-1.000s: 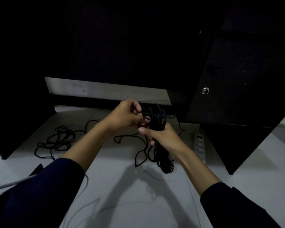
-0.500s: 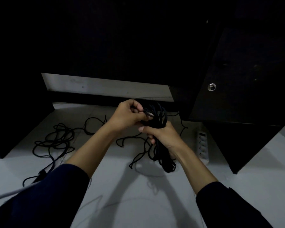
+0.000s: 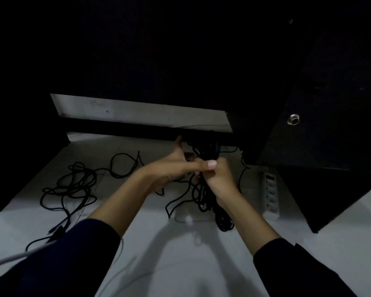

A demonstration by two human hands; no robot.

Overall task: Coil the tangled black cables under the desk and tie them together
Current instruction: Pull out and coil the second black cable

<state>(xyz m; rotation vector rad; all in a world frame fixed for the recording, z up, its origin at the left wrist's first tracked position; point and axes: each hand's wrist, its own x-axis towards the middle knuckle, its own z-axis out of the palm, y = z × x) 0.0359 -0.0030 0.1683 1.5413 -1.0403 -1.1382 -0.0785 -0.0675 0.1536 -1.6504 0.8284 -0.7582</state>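
Coiled black cable bundle [image 3: 208,155]: held upright under the dark desk [image 3: 180,50], gripped by the right hand [image 3: 220,181]; loops hang below the wrist to the pale floor [image 3: 180,254]. Left hand [image 3: 176,168]: at the bundle's top, thumb extended, apparently pinching a strand. Loose tangled cable [image 3: 73,185]: on the floor, left. White power strip [image 3: 271,194]: right, beside the desk panel.

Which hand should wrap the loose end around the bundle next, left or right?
Probably the left hand. The right hand grips the coiled cable bundle at its middle and steadies it, while the left sits at the bundle's top with fingers extended, freer to work the strand round.
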